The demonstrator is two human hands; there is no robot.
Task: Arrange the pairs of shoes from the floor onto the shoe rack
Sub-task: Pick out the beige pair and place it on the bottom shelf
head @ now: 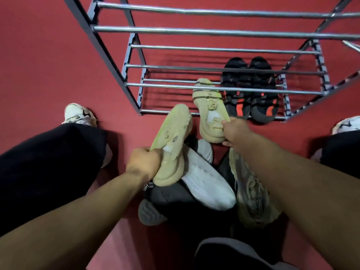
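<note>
Each hand grips one cream sneaker by the heel, right hand (234, 131) sliding its cream sneaker (209, 108) onto the shoe rack (194, 87) beside the black-and-red pair (251, 90), left hand (144, 162) holding its upturned mate (171, 141) ready.

You are reaching both bare arms forward and down; your left hand (143, 162) is curling its fingers in a grip, your right hand (236, 131) is pinching, farther ahead.

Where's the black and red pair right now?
In the head view the black and red pair sits on the rack's bottom shelf, right end, just right of the cream shoe the right hand holds.
</note>
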